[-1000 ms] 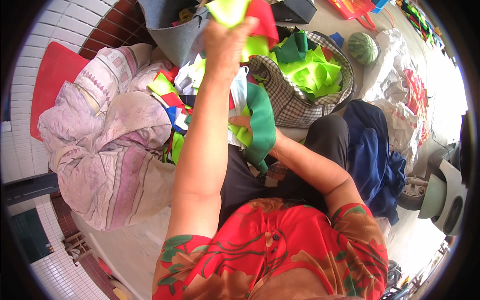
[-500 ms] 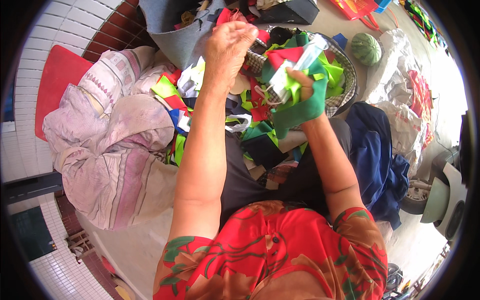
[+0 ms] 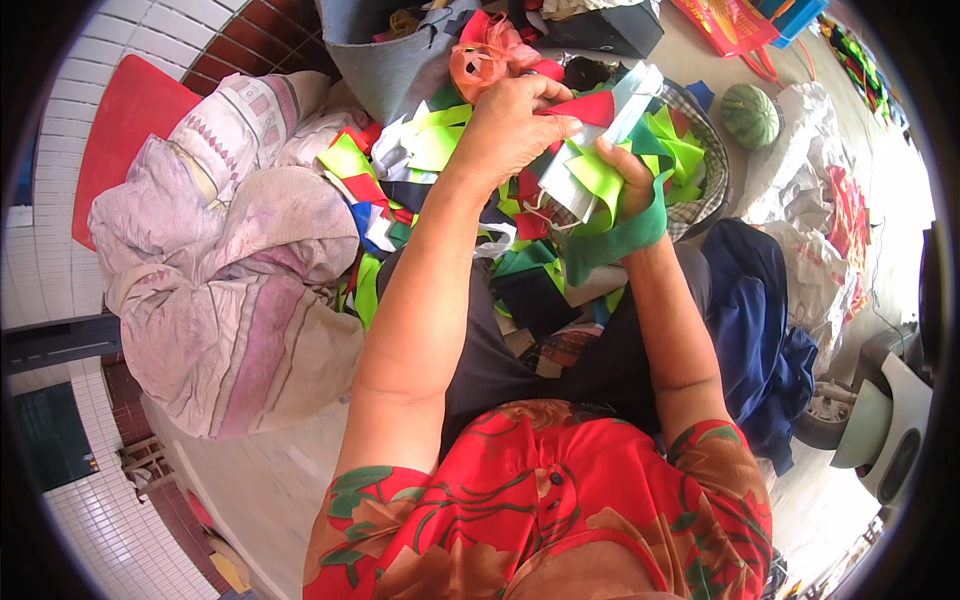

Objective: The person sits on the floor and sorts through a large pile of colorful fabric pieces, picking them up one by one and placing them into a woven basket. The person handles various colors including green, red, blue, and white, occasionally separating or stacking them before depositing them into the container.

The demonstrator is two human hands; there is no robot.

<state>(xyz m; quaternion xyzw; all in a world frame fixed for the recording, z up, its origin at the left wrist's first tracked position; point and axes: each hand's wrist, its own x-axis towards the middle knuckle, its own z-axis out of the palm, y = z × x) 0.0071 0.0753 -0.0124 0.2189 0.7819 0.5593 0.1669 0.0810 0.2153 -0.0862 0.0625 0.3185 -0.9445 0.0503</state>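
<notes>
Scraps (image 3: 597,185): held, R hand (image 3: 632,187) grip.
L hand (image 3: 505,130): at red scrap (image 3: 590,108), can't tell if grip's pinching.
Checked bag (image 3: 714,188): nr R hand.

Checked bag (image 3: 713,188) partly out of sight behind cloth scraps (image 3: 622,241), grey bin (image 3: 385,80) partly beyond the upper edge

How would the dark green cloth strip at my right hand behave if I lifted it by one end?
The dark green cloth strip would probably flop, since it bends around your right hand. It looks thin, so it is likely light for its size.
</notes>
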